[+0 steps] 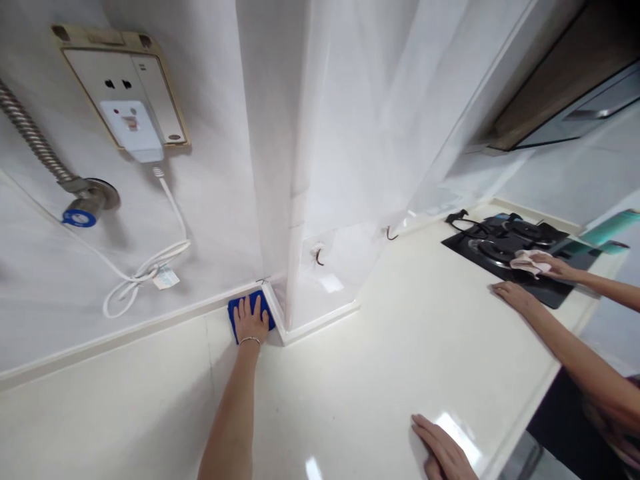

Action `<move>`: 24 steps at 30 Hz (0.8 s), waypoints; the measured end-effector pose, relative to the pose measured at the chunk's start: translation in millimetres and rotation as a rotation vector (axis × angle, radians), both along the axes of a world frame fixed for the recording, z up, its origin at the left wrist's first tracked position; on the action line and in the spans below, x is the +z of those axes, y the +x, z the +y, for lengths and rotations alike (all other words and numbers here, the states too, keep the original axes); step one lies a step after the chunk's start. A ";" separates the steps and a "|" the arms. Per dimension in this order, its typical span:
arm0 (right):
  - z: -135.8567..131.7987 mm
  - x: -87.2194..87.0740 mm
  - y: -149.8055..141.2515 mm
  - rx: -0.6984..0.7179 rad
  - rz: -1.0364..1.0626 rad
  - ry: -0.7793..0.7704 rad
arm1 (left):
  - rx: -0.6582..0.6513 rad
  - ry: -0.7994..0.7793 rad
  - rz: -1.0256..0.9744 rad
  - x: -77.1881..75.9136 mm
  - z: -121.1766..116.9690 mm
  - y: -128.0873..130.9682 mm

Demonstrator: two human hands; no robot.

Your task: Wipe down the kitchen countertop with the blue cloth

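Observation:
My left hand (251,320), with a thin bracelet at the wrist, presses a folded blue cloth (233,321) onto the pale countertop (380,373). The cloth lies in the inner corner, against the low ledge where the wall meets a boxed-out column. Its fingers are bent and slightly spread over the cloth, the thumb to the right. Lower right, my right hand (443,448) rests on the countertop with fingers stretched out, holding nothing; the bottom of the frame cuts it off.
At right a co-worker wipes a black gas hob (500,247) with a pale cloth (531,263); their other hand (513,293) leans on the counter. A socket with plug (133,130), looped white cable (135,283) and blue-capped valve (83,212) are on the left wall. Hooks (319,255) stick to the column.

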State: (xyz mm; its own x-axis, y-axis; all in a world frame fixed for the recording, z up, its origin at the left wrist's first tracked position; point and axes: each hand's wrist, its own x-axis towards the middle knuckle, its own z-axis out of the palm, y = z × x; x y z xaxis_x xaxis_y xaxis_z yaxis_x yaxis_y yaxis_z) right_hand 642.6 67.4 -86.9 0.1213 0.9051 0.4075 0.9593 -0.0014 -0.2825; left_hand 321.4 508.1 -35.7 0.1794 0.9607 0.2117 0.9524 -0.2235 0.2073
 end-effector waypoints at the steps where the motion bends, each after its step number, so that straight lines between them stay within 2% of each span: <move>1: 0.1 -0.7 0.2 0.005 -0.001 0.007 | 0.005 -0.001 0.003 1.2 -3.7 -0.2; 4: 1.6 -1.3 -0.5 0.025 -0.018 0.040 | 0.016 0.009 0.020 4.9 -23.4 -1.9; 7: 3.0 -1.3 -2.6 0.013 -0.020 0.054 | 0.011 0.017 0.049 6.5 -54.3 -5.5; 12: 5.2 -3.4 -3.9 0.022 0.011 0.099 | -0.030 0.059 0.083 3.2 -118.3 -12.4; 19: 9.7 -9.8 -7.9 0.018 0.027 0.146 | -0.109 0.087 0.110 -10.1 -208.8 -18.5; 21: 9.9 -13.7 -5.1 0.021 0.050 0.161 | -0.141 0.051 0.101 -8.2 -221.9 -21.1; 24: 10.3 -19.7 13.8 0.038 0.105 0.166 | -0.174 -0.053 0.095 3.3 -226.1 -22.0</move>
